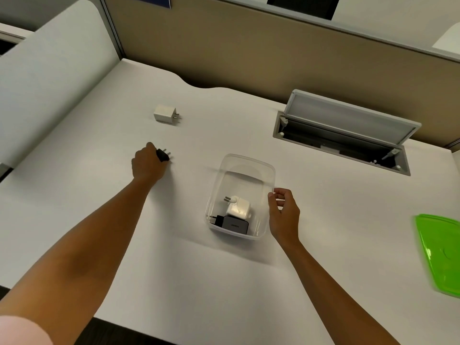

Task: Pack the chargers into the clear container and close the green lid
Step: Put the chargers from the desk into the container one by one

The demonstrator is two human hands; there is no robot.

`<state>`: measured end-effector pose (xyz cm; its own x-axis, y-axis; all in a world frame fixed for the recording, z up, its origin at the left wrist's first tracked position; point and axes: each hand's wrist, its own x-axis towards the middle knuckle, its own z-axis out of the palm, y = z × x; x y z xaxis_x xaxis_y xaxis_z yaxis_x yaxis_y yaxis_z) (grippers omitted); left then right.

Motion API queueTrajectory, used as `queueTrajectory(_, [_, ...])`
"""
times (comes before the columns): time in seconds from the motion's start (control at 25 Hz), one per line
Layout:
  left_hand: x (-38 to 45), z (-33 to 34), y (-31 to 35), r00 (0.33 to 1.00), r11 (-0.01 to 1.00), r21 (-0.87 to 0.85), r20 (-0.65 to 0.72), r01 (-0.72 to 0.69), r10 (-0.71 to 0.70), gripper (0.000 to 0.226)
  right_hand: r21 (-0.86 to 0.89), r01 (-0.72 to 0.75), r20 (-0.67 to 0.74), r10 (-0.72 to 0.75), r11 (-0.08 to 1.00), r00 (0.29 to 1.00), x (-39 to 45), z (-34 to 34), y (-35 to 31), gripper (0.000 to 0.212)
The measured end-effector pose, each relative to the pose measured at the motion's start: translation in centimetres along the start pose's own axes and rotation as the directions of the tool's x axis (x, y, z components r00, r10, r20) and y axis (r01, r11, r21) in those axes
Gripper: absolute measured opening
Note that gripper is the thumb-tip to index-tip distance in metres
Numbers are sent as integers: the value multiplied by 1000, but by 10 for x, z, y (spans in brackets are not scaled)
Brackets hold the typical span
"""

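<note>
Left of the clear container [245, 158], the left grip [149, 163] is closed round a black charger [163, 155], likely to carry it in. The right grip [283, 212] pinches the container's right rim, apparently steadying it. A white charger [164, 113] waits farther left; the green lid [440, 252] lies right.

Soft, even light; faint shadows lie on the matte white desk surface [224, 282]. The translucent green plastic lid [440, 252] at four o'clock is blurred, and wide-angle distortion bows the edges.
</note>
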<state>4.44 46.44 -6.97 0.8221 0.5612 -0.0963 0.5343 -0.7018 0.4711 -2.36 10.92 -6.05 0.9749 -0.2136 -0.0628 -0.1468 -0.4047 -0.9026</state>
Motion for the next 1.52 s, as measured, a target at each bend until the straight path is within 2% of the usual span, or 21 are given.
queueTrajectory(0.16, [-23, 6, 23, 998, 993, -111, 54, 42, -36, 44, 2, -2, 20, 2, 1000, 1000, 1, -2, 0, 24])
queueTrajectory(0.24, [-33, 4, 38, 994, 974, -213, 99, 77, -57, 57, 8, -2, 26, 1, 1000, 1000, 0, -3, -1, 24])
queueTrajectory(0.36, [-48, -10, 70, 980, 920, -377, 198, 102, -28, 77, 6, -16, 46, 16, 1000, 999, 0, -5, -2, 23])
queueTrajectory(0.44, [-58, -23, 92, 978, 898, -436, 207, 58, 37, 74, 5, -27, 64, 27, 1000, 998, 0, -7, -4, 23])
queueTrajectory(0.56, [-74, -45, 120, 948, 896, -430, 224, -112, 225, 50, 1, -52, 82, 51, 999, 995, 1, -8, -7, 26])
queueTrajectory(0.64, [-86, -50, 135, 876, 883, -403, 302, -242, 377, 44, -4, -69, 97, 69, 998, 993, 0, -10, -9, 29])
queueTrajectory(0.72, [-97, -41, 143, 787, 873, -352, 403, -337, 467, 45, -12, -82, 111, 83, 997, 990, -1, -12, -9, 30])
queueTrajectory(0.84, [-106, -8, 145, 720, 875, -308, 498, -374, 483, 47, -16, -104, 126, 105, 994, 986, -1, -13, -10, 31])
queueTrajectory(1.0, [-111, 24, 144, 700, 885, -314, 543, -343, 464, 47, -25, -119, 135, 121, 993, 983, 1, -13, -12, 32])
queueTrajectory(1.28, [-106, 34, 137, 623, 906, -221, 666, -361, 411, 44, -13, -106, 135, 107, 994, 985, 1, -12, -9, 32])
queueTrajectory(1.4, [-110, 36, 136, 618, 922, -186, 694, -341, 369, 40, -4, -100, 118, 99, 995, 988, 1, -9, -5, 31])
queueTrajectory(1.52, [-115, 37, 140, 623, 905, -147, 681, -399, 385, 41, -16, -96, 116, 97, 995, 988, 1, -7, -3, 30])
